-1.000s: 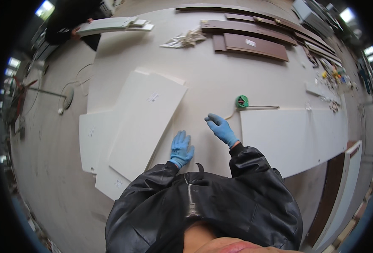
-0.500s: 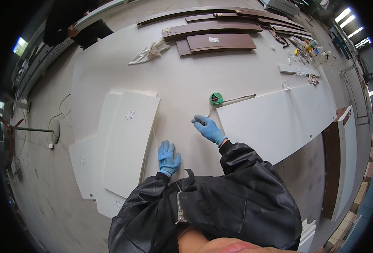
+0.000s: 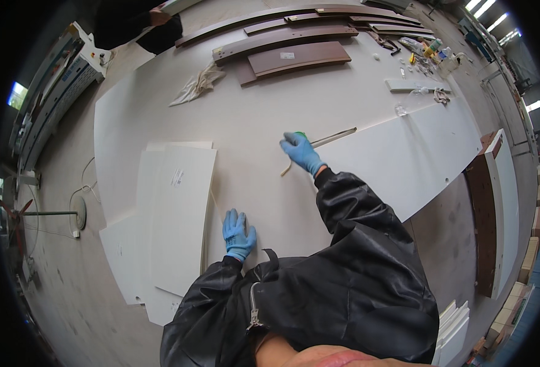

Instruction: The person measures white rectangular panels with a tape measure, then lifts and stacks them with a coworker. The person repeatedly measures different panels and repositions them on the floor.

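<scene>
My left hand [image 3: 238, 232], in a blue glove, lies flat with fingers spread on the big white table [image 3: 251, 122], just right of a stack of white panels [image 3: 178, 214]. My right hand [image 3: 301, 153], also gloved in blue, is stretched forward and curled over a green tape measure [image 3: 300, 134], of which only a sliver shows above the fingers. The tape's blade [image 3: 336, 136] runs out to the right along the edge of a long white panel [image 3: 416, 153]. A loose yellowish end curves down below the hand.
Dark brown boards [image 3: 294, 58] lie along the table's far side, with a crumpled cloth [image 3: 196, 85] to their left. Small bottles and fittings [image 3: 429, 49] sit at the back right. A brown-edged panel [image 3: 487, 214] stands at the right. Another person [image 3: 141, 24] is at the far left corner.
My right hand has reached forward from just short of the tape measure and now covers it. My left hand stays flat on the table. My head has shifted, so the view has turned.
</scene>
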